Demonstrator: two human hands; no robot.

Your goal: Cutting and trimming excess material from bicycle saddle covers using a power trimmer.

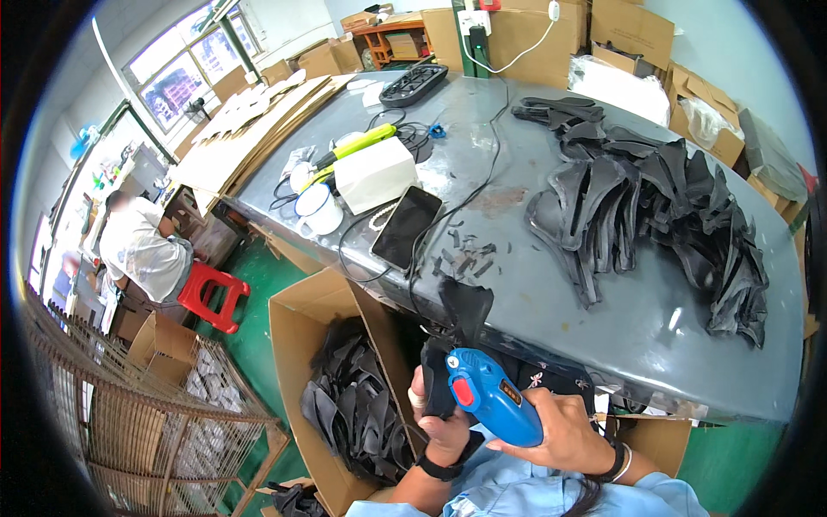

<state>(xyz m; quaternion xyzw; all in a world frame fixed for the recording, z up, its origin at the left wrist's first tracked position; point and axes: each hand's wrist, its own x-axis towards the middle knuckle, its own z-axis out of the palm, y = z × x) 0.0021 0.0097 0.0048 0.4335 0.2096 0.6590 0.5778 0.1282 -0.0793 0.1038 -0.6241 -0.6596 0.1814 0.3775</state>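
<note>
My right hand (pixel 564 435) is wrapped round the handle of a blue cordless power tool (pixel 500 405) with a red button. Its working end is hidden behind its own body, against a black moulded piece (pixel 438 379). My left hand (pixel 444 432) grips that dark, curved piece from the left, with a thumb near the tool's head. Another black piece (pixel 467 308) leans at the table's near edge, just beyond my hands. Small black scraps (pixel 465 256) lie scattered on the grey table (pixel 508 228).
Black moulded pieces (pixel 594 211) are heaped on the right of the table. An open carton (pixel 289 332) at my left holds more. A phone (pixel 407 228), enamel mug (pixel 319 209), white box (pixel 376 175) and cables lie nearby. Farther left, a person (pixel 142 246) sits on a red stool (pixel 215 295).
</note>
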